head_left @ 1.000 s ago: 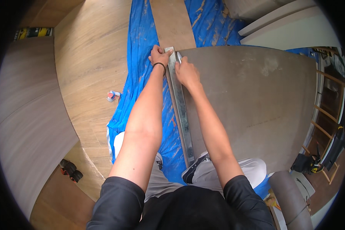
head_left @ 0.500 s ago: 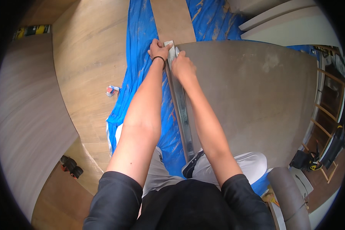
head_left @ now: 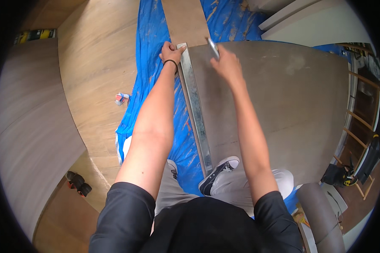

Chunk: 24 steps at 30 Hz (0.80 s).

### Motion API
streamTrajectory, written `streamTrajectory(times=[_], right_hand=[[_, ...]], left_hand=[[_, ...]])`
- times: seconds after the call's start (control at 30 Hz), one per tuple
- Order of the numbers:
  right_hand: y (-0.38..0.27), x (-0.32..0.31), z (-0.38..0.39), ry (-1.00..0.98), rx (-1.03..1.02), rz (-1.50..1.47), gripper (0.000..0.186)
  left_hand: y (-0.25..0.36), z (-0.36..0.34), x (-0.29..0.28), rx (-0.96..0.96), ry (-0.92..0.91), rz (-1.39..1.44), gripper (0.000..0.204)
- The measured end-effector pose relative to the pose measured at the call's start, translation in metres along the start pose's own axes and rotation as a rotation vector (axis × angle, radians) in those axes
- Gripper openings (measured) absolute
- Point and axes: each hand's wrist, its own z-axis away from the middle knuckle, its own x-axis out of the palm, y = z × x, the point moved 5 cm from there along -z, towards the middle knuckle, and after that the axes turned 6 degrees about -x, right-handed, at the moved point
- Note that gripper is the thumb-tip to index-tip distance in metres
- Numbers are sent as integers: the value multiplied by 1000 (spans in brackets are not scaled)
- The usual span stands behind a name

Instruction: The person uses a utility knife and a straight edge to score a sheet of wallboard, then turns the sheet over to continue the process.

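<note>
A long metal straightedge [head_left: 195, 109] lies along the left edge of a large grey-brown sheet [head_left: 274, 101]. At its far end my left hand [head_left: 170, 53] is closed on it, thumb on top and fingers over the outer side. My right hand [head_left: 229, 67] is closed around a slim silver utility knife [head_left: 213, 48] that points away from me. The knife is over the far edge of the sheet, to the right of the straightedge and apart from it. Whether its tip touches anything, I cannot tell.
Blue tarp [head_left: 150, 84] runs under the sheet and beside a brown board [head_left: 185, 21] at the far side. A small red-and-white packet [head_left: 121, 99] lies on the wooden floor at left. Ladder-like wooden rungs [head_left: 359, 120] and a grey roll [head_left: 321, 215] are at right.
My right hand has lifted the knife away from the straightedge and moved right. My left hand stays at the straightedge's far end.
</note>
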Motion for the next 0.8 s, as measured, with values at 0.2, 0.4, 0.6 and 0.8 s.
streamTrajectory(times=[0.2,0.4,0.6,0.8], right_hand=[[8,3,-46,149,-84,150,33],[11,20,-55,106,-55,170,40],[13,14,-73,36,-101,134,45],[23,4,-75,29,-91,115,43]], left_hand=[[2,5,-1,-21,-31,11,50],[2,6,-3,-24,-11,18,50],[3,6,-4,-22,-18,18,50],[1,5,3,-1,-1,-25,50]])
